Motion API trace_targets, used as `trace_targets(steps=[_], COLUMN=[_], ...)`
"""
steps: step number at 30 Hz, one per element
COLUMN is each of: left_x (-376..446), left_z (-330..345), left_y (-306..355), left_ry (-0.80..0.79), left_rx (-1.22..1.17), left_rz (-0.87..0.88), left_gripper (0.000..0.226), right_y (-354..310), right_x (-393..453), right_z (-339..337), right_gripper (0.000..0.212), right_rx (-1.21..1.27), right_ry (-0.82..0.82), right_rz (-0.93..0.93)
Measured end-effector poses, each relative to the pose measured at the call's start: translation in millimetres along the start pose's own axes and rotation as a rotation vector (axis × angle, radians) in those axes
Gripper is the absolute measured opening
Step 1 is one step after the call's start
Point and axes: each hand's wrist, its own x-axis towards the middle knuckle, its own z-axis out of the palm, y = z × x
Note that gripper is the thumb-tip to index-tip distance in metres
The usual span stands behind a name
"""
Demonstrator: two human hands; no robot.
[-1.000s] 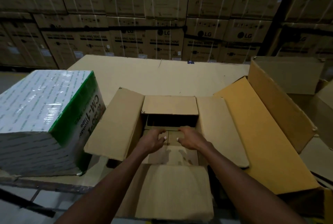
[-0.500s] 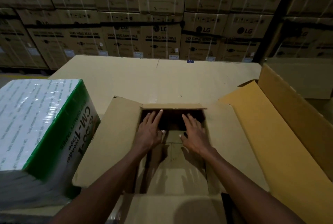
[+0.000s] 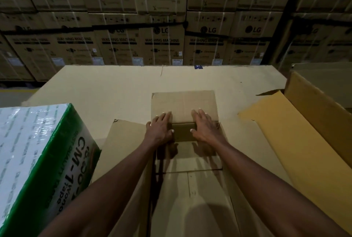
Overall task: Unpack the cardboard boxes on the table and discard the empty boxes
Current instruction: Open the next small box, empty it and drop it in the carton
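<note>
Cardboard box point(image 3: 190, 189) lies opened out on the table point(image 3: 118, 86) directly in front of the person, its panels spread low and its far flap point(image 3: 184, 106) folded outward so that it lies flat on the table surface. Left hand point(image 3: 160, 131) rests palm down at the left end of the crease where that flap meets the box, fingers straight and extended onto the flap. Right hand point(image 3: 204, 127) mirrors it at the right end of the same crease, fingers likewise straight and laid on the flap, thumb turned inward. Neither hand curls round or pinches anything; both press flat, a short way apart, with a dark strip of box wall visible between the thumbs. Left side flap point(image 3: 125, 141) lies spread toward the near left. Green and white wrapped carton point(image 3: 34, 160), glossy and printed with "CM-1" and "Tape" lettering, stands at the near left of the table, just beside the left flap. Larger open box point(image 3: 297, 141) with a yellowish interior lies at the right, its flap folded down beside the working box. Beyond the far edge of the table, stacked washing machine cartons point(image 3: 162, 42) marked LG fill the background in tiers. Lighting is dim throughout
</note>
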Motion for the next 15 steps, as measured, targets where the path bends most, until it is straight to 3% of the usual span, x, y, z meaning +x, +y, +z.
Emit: trace_targets(steps=[4,9,15], left_x=[6.8,10.2,-0.4], left_z=[15.4,29.4,16.2], left_y=[-4.6,-12.7,-8.7], left_ry=[-0.017,0.043,-0.035], left_rx=[0.040,0.036,0.015], left_rz=[0.006,0.010,0.002], left_gripper=[0.063,0.063,0.070], right_y=[9.2,16.9,12.1], right_x=[12.2,12.5,-2.0], right_z=[16.7,25.9,23.7], right_gripper=[0.074,0.069,0.077], right_rx=[-0.050,-0.068,-0.060], right_ry=[-0.020,0.039,0.041], right_rz=[0.031,0.015,0.033])
